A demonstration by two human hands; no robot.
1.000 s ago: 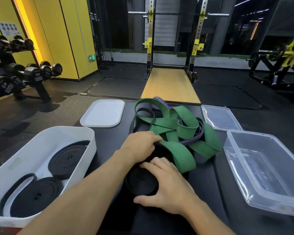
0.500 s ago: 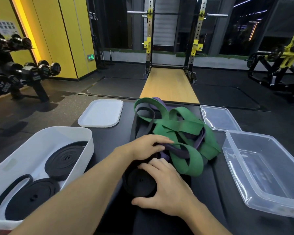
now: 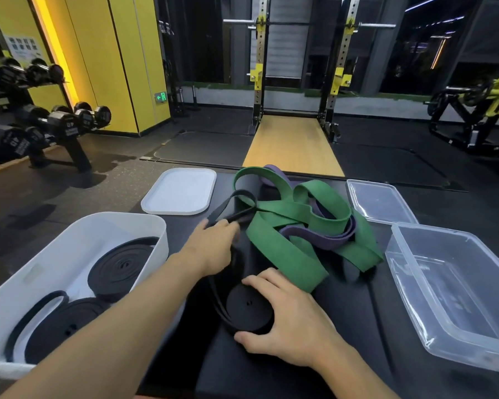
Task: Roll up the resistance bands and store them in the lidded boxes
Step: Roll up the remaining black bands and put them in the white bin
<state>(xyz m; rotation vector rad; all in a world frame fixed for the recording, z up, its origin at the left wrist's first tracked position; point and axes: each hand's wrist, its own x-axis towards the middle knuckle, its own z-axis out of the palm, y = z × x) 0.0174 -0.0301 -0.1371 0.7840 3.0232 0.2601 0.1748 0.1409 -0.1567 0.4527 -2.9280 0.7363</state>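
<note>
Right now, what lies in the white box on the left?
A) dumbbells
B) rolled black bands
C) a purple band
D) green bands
B: two black rolls lie in the white box, while the green bands and purple band sit heaped on the table.

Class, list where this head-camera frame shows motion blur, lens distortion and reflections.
Head view: motion blur smears the left hand, while the right hand on the black band roll is sharp; wide-angle distortion leans one rack upright inward; pale reflections streak the clear box.
</note>
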